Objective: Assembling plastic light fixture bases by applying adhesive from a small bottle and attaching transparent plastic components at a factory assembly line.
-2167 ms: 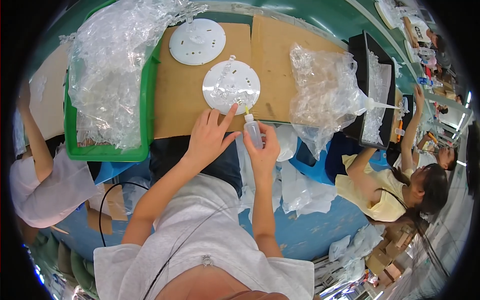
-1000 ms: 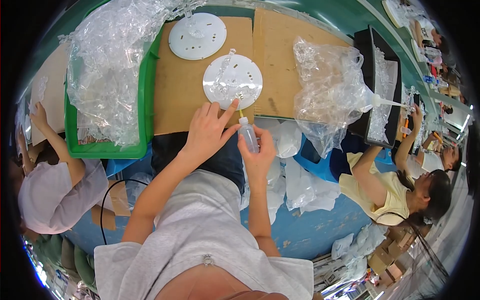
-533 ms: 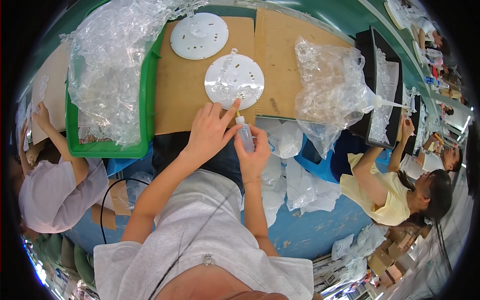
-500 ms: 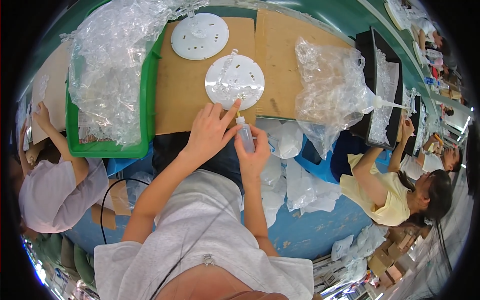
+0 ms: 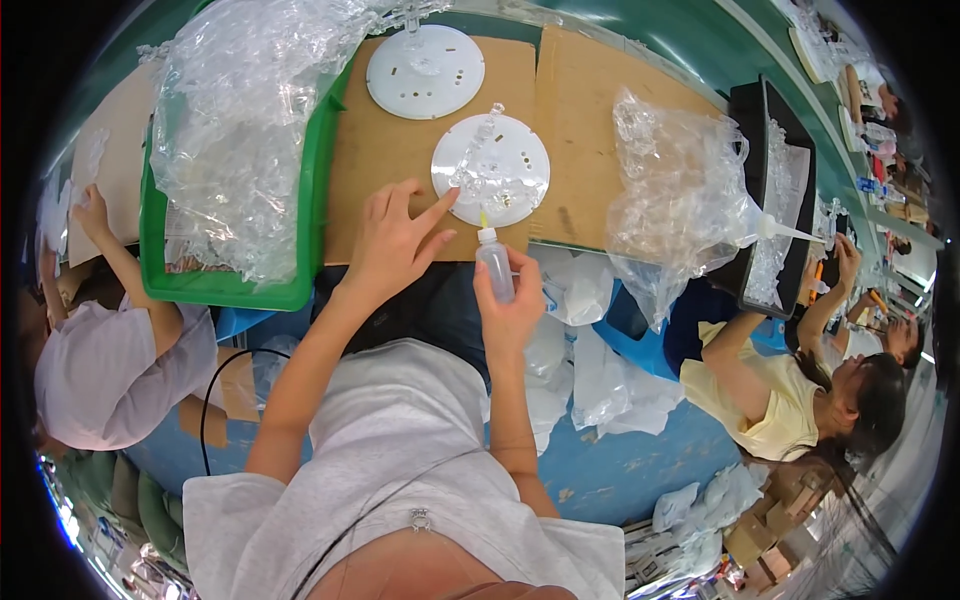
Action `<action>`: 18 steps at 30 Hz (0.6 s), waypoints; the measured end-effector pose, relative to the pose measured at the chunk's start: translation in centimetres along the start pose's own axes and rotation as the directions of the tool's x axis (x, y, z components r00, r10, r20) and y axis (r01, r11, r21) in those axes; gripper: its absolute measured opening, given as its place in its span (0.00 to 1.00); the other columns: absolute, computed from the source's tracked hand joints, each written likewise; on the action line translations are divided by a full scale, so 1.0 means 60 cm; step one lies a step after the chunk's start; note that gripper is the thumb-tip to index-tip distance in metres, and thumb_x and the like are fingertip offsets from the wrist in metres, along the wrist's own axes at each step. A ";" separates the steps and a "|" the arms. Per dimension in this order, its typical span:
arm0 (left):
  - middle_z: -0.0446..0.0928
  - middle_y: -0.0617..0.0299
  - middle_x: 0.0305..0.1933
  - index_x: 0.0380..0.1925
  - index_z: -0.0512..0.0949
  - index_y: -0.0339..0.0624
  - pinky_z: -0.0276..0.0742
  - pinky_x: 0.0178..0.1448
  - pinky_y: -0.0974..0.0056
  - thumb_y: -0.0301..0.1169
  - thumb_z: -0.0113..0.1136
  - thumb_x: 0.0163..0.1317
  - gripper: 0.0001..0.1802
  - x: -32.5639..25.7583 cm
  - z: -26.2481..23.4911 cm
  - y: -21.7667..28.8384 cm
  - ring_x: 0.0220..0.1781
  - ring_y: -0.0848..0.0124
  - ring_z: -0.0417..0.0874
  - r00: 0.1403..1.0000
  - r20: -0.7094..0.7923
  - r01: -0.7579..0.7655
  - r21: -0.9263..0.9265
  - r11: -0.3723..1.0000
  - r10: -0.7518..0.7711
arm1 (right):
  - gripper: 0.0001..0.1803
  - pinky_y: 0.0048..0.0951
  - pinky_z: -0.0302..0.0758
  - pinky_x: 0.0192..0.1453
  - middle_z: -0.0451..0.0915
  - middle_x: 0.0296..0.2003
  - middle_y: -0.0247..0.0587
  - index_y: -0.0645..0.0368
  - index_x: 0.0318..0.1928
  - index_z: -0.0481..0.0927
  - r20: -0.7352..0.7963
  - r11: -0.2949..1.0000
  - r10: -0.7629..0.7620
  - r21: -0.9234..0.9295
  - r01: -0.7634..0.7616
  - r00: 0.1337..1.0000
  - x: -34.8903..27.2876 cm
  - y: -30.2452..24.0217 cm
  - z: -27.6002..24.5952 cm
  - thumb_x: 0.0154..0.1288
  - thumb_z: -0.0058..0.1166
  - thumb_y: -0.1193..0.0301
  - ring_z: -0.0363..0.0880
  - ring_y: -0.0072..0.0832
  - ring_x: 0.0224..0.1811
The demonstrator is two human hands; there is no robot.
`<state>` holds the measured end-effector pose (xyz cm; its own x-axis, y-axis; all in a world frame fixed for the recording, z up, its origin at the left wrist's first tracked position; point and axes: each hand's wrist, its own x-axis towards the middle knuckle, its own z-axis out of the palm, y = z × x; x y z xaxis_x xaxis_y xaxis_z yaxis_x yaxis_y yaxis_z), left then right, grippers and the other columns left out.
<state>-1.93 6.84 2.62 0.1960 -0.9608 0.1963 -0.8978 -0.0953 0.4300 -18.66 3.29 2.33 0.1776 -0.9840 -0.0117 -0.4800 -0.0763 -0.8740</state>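
My right hand point(image 5: 512, 300) is wrapped round a small clear squeeze bottle point(image 5: 497, 268) with a white cap and a thin yellow tip. The bottle's tip points up at the near edge of a round white disc point(image 5: 520, 160). Clear plastic pieces point(image 5: 485, 165) lie across that disc. My left hand point(image 5: 392, 240) is open, its index finger stretched to the disc's lower left edge; it holds nothing. A second round white disc point(image 5: 425, 85), with small holes and a clear piece on it, lies farther back.
To the left stands a green crate point(image 5: 308, 220) heaped with clear plastic bags and pieces. At the right lie a crumpled clear bag point(image 5: 670, 170), a white-nozzled bottle point(image 5: 768, 226) and a black bin point(image 5: 752, 170) of clear parts. Cardboard point(image 5: 575, 110) covers the worktop. Co-workers sit at both sides.
My left hand has drawn away from the bottle's tip toward the left, its fingers spreading. The bottle in my right hand has shifted slightly back from the disc. The view has moved a little.
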 end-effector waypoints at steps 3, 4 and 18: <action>0.67 0.51 0.49 0.57 0.72 0.54 0.62 0.55 0.54 0.41 0.59 0.58 0.25 -0.002 0.003 0.000 0.51 0.55 0.67 1.000 -0.004 -0.006 0.007 1.000 0.006 | 0.16 0.25 0.72 0.33 0.79 0.33 0.40 0.63 0.41 0.76 0.031 0.999 0.041 -0.010 -0.041 0.999 -0.002 -0.002 0.002 0.53 0.63 0.69 0.75 0.25 0.27; 0.67 0.51 0.49 0.57 0.72 0.54 0.62 0.55 0.54 0.42 0.58 0.58 0.25 -0.002 0.003 0.001 0.51 0.55 0.67 1.000 -0.003 -0.006 0.006 1.000 0.006 | 0.16 0.25 0.72 0.33 0.79 0.33 0.41 0.63 0.41 0.76 0.038 1.000 0.016 -0.019 -0.015 0.999 -0.004 -0.004 0.001 0.53 0.63 0.69 0.75 0.25 0.28; 0.66 0.50 0.52 0.59 0.71 0.55 0.60 0.59 0.52 0.40 0.59 0.57 0.27 -0.003 -0.004 -0.006 0.55 0.52 0.65 0.999 0.024 0.032 -0.103 0.994 -0.029 | 0.16 0.26 0.73 0.34 0.80 0.33 0.41 0.64 0.41 0.75 0.059 0.999 0.031 -0.021 -0.030 0.998 -0.016 -0.023 0.029 0.55 0.62 0.69 0.77 0.26 0.29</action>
<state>-1.54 7.09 2.66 0.2127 -0.9635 0.1624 -0.8456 -0.0982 0.5247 -16.69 4.63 2.70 0.2128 -0.9748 -0.0676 -0.5027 -0.0498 -0.8630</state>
